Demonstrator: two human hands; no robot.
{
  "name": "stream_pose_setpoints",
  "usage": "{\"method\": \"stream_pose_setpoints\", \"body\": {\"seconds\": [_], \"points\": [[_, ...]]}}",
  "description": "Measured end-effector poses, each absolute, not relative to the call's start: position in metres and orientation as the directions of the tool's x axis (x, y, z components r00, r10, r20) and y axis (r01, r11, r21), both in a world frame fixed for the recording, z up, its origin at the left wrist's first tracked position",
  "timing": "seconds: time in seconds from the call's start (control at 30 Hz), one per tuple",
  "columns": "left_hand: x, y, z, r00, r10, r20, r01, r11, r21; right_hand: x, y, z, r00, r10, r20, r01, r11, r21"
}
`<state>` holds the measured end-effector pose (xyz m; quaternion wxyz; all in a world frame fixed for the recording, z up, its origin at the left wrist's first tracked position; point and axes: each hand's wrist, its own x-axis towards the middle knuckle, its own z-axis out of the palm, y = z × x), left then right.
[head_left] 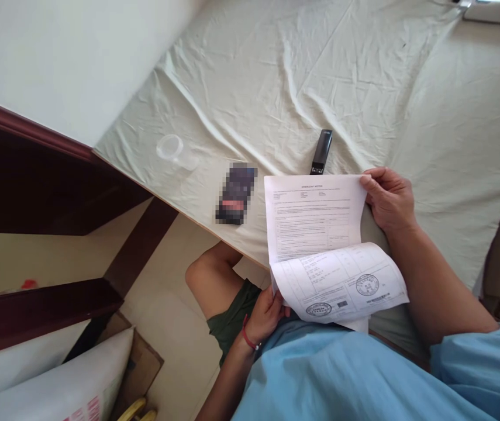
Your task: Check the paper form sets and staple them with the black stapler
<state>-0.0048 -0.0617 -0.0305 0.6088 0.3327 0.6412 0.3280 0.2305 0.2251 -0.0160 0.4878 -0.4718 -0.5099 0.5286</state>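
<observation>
Blue shirt [341, 374] nearest; papers [320, 237] point away, long axis toward stapler [321, 151]. Right hand [390, 197] pinches top corner; left hand [267, 313]: cannot tell.

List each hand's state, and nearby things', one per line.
Papers, held, one sheet curled over
Left hand, holding papers' lower-left edge
Right hand, pinching papers' upper-right corner
Cloth, wrinkled
Black object, lying on cloth
Clear container, upright or tipped: unclear
Pixelated object, state hidden

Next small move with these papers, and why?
Probably ease the stamped flap clear with the left hand, at its lower-left edge: the flap covers the lower part of the OVERLEAF NOTES page, whose top-right corner the right hand holds.
</observation>
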Motion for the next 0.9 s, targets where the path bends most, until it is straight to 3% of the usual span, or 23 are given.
{"method": "stream_pose_setpoints", "body": {"seconds": [0.33,0.57,0.9], "points": [[-0.004,-0.062,-0.032,-0.027,0.824,-0.567,0.033,0.567,0.823,0.228,0.226,-0.024,0.041,0.995,0.09,-0.003,0.09,-0.996],[-0.001,-0.064,-0.034,-0.042,0.801,-0.597,-0.027,0.596,0.802,0.232,0.224,-0.026,0.027,0.975,0.22,0.214,0.209,-0.954],[-0.003,-0.054,-0.009,-0.065,0.806,-0.589,-0.044,0.587,0.808,0.231,0.225,-0.021,0.037,0.969,0.245,0.188,0.234,-0.954]]}}
